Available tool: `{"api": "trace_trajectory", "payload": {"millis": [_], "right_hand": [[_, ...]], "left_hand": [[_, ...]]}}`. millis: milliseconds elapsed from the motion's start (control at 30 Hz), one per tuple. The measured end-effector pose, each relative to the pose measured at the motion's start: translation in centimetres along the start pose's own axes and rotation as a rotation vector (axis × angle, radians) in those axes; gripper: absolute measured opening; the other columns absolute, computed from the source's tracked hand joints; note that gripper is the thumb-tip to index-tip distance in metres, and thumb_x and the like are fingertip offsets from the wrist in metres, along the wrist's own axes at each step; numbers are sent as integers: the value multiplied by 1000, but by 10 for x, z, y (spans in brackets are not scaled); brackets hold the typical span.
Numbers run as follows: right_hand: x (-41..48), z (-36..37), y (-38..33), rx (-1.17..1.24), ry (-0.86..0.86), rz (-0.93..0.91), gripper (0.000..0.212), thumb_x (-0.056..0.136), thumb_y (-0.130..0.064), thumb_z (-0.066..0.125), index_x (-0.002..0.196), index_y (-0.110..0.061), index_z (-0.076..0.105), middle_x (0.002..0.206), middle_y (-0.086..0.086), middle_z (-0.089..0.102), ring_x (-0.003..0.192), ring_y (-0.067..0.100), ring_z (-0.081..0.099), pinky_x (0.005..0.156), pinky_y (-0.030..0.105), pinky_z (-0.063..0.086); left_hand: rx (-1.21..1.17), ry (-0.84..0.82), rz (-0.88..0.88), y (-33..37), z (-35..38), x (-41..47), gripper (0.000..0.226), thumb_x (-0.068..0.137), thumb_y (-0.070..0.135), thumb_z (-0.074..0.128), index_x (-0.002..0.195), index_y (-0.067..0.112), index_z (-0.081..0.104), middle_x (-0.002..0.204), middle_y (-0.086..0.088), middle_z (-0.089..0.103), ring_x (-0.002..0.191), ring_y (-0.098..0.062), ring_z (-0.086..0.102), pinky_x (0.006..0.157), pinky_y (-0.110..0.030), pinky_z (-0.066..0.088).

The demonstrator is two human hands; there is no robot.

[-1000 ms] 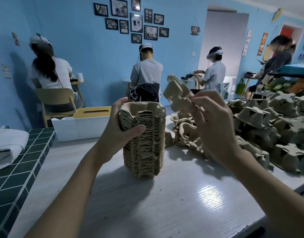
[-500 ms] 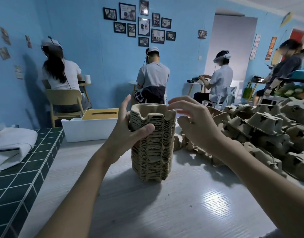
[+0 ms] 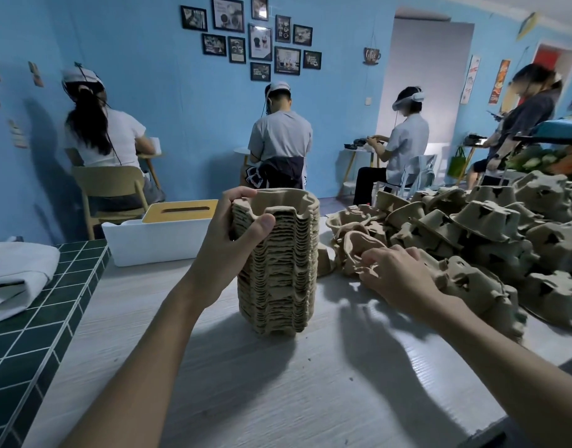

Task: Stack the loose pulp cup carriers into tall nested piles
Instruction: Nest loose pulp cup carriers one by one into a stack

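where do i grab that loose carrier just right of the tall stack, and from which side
Probably its raised rim: the loose carrier lies tilted with its hollow showing, so that thin curved edge stands free to pinch. Come from the near right, beside the right hand; the tall stack, gripped by the left hand, crowds its left.

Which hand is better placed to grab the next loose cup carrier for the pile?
Right. The right hand touches the loose carriers beside the nested pile, while the left hand grips that pile's top edge, steadying it.
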State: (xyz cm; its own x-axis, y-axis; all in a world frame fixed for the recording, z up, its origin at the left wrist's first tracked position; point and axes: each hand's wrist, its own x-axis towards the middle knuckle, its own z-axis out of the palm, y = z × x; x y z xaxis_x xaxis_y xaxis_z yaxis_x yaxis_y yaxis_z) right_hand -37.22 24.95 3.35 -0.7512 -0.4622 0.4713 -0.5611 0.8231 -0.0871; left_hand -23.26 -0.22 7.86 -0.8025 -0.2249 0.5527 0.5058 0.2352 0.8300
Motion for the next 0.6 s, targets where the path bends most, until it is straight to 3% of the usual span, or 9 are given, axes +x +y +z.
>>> {"api": "trace_trajectory", "payload": {"millis": [167, 467, 600], "right_hand": [[4, 11, 2, -234, -27, 21, 19, 91, -39, 55, 106, -35, 67, 99, -6, 70, 104, 17, 51, 86, 38, 21], [-5, 12, -9, 113, 125, -80, 24, 88, -49, 65, 104, -32, 72, 92, -9, 71, 101, 16, 54, 89, 38, 23], [-20, 4, -6, 55, -7, -200, 49, 81, -64, 61, 117, -32, 67, 106, -13, 70, 111, 14, 51, 92, 39, 22]], "left_hand": [[10, -6, 12, 0, 0, 0, 58, 74, 54, 67, 124, 29, 48, 96, 17, 70, 96, -7, 67, 78, -26, 54], [30, -17, 29, -1, -1, 1, 56, 74, 57, 66, 121, 34, 49, 94, 21, 67, 96, -4, 64, 78, -22, 53], [22, -18, 22, 0, -1, 0, 55, 74, 56, 66, 121, 33, 49, 93, 20, 68, 95, -6, 65, 79, -25, 55]]}}
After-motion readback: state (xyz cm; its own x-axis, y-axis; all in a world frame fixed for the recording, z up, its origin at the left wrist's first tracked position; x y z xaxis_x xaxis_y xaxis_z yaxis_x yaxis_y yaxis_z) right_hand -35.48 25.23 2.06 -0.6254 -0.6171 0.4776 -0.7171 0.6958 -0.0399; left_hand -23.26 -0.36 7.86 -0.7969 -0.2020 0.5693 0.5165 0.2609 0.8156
